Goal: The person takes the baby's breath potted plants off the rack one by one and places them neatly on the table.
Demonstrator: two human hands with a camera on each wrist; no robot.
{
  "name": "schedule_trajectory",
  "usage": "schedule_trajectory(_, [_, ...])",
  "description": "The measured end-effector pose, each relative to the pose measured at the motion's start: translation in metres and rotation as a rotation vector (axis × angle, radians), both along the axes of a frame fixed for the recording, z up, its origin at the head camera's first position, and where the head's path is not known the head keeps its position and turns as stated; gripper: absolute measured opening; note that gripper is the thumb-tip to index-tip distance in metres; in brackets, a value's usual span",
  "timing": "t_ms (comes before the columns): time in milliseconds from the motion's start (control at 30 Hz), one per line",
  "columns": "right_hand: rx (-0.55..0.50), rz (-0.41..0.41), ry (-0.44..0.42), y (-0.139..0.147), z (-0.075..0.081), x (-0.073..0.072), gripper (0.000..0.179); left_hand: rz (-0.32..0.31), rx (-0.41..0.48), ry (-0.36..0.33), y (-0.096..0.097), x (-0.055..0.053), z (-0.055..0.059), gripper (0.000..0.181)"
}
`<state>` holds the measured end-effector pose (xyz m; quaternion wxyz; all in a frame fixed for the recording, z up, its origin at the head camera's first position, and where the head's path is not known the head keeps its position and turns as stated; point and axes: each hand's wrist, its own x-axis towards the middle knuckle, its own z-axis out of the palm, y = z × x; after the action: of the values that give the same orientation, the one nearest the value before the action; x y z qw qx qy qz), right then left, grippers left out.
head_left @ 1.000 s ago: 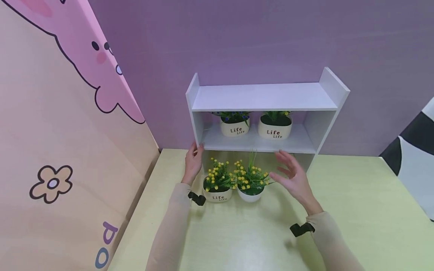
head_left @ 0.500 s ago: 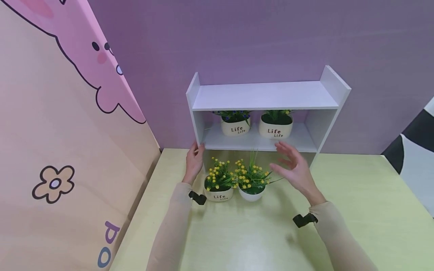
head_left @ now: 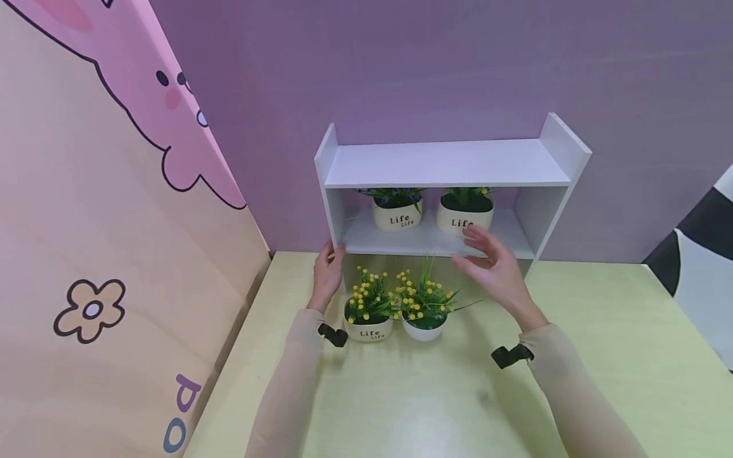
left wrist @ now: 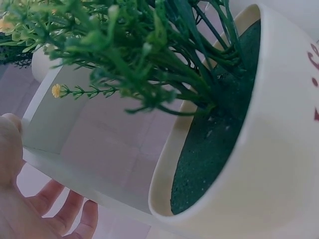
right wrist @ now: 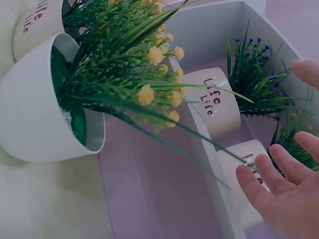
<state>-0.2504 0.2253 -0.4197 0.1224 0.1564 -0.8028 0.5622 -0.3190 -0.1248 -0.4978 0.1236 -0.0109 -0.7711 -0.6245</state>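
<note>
At the left side panel of a white two-tier shelf [head_left: 446, 164], my left hand [head_left: 327, 278] grips the board's edge, its fingers [left wrist: 67, 211] curled behind it. My right hand [head_left: 497, 272] is raised before the middle board with fingers spread and holds nothing. Its fingertips overlap the front of the right "Life" flowerpot [head_left: 455, 213] in the head view. Left of that pot, another "Life" flowerpot [head_left: 395, 219] with blue flowers shares the board. Below, in front of the shelf, stand a cream "Life" flowerpot [head_left: 366, 332] and a rounder white flowerpot [right wrist: 30, 109], both with yellow flowers.
The shelf stands on a pale yellow-green table [head_left: 401, 401] against a purple wall [head_left: 401, 63]. A cartoon-printed panel [head_left: 143, 254] rises along the table's left edge. At the far right is a black-and-white patterned surface [head_left: 704, 267].
My right hand has moved up from below the middle board to the front of the right pot on it. The left hand stays at the side panel.
</note>
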Motion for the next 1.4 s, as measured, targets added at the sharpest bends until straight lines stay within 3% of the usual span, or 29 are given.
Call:
schedule_trajectory(233, [-0.015,0.027,-0.007,-0.007,0.011,-0.009,0.07,0.009,-0.02,0.025,0.0,-0.002,0.0,0.058])
schedule_trajectory(767, [0.004,0.012,-0.061,-0.014,0.035,-0.019,0.075,-0.001,0.015,0.009,-0.001,-0.002,-0.003,0.054])
schedule_trajectory(1400, [0.053,0.046,-0.098,-0.029,0.038,-0.03,0.083,-0.004,0.0,0.019,-0.002,-0.003,-0.004,0.054])
